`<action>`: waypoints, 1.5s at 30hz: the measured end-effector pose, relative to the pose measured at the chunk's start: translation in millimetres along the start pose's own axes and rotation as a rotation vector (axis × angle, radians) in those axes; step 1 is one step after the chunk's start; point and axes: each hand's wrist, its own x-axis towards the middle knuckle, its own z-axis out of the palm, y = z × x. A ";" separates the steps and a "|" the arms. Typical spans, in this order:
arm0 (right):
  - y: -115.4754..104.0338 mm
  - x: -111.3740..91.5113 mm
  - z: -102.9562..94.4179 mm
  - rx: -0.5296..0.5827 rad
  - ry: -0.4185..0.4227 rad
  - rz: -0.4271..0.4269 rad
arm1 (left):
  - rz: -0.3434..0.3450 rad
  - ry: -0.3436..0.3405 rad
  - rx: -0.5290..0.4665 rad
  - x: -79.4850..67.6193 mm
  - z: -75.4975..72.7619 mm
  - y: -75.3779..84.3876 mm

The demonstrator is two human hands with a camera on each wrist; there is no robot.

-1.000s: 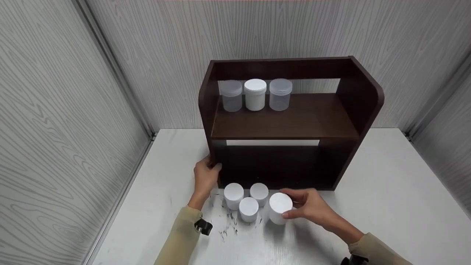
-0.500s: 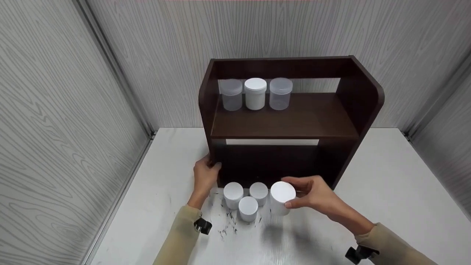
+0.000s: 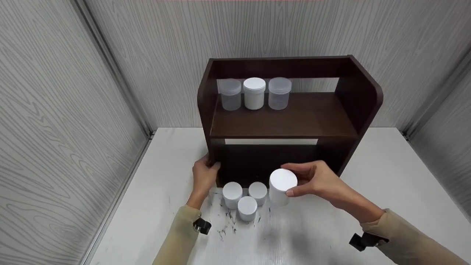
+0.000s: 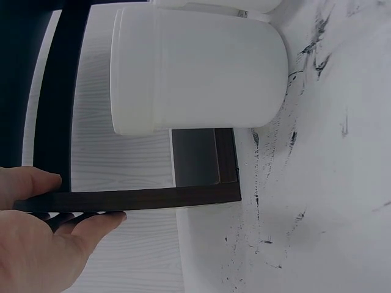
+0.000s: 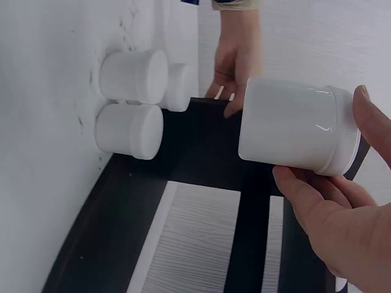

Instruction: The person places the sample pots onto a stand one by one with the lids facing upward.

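Fingers point(image 3: 301, 168) of my right hand point(image 3: 325, 182) pinch a white jar point(image 3: 279, 187), higher above the table point(image 3: 169, 162) than a second ago and, I judge, free to be carried; three other jars point(image 3: 247, 209) stand nearby, while my left hand point(image 3: 204, 177) grips the dark shelf point(image 3: 287, 123).

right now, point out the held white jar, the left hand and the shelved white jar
Held white jar point(image 5: 290, 125), right wrist view: middle of its side wall.
Left hand point(image 3: 204, 177), head view: its back.
Shelved white jar point(image 3: 254, 98), head view: its body, just below the lid.
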 end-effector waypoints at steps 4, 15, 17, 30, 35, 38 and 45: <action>-15.5 3.8 -3.5 -0.005 0.010 -0.006 | -0.004 0.001 -0.003 -0.1 -0.3 -0.4; -47.4 11.6 -8.8 -0.037 -0.004 0.007 | -0.010 0.013 -0.001 -1.4 0.9 -3.0; -52.0 13.9 -9.6 -0.030 -0.004 0.002 | -0.013 0.002 -0.010 -1.0 0.6 -2.7; -86.7 39.2 -11.2 -0.046 0.030 -0.054 | -0.037 -0.016 -0.026 -0.3 0.3 -1.6; -99.0 52.3 -10.5 -0.035 0.035 -0.078 | -0.019 -0.007 -0.045 0.4 0.8 -1.0; -105.0 59.8 -10.9 -0.031 0.040 -0.080 | -0.011 -0.005 -0.052 1.2 1.1 -1.5; -114.0 78.6 -10.8 -0.016 0.051 -0.084 | -0.006 -0.006 -0.050 0.6 0.2 0.1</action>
